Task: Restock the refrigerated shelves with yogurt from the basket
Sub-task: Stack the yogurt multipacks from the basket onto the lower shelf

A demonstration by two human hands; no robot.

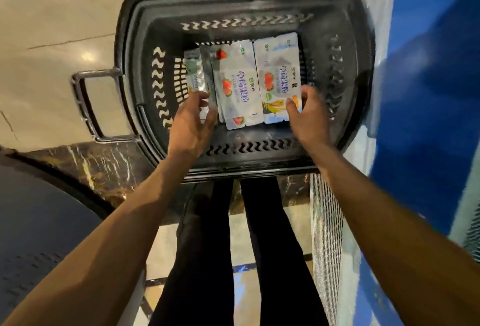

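L hand (191,128) fingers (200,98) pinch left yogurt pack (194,73); R hand (309,118) fingers clamp right yogurt pack (278,71), in basket (246,162).

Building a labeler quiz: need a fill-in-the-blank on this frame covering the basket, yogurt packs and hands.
The basket is ____ in colour.
The packs lying in it picture a red fruit, the ____.
The left hand and right hand each grip packs inside the basket, whose handle sticks out on the ____ hand's side.
Missing words: black; strawberry; left.
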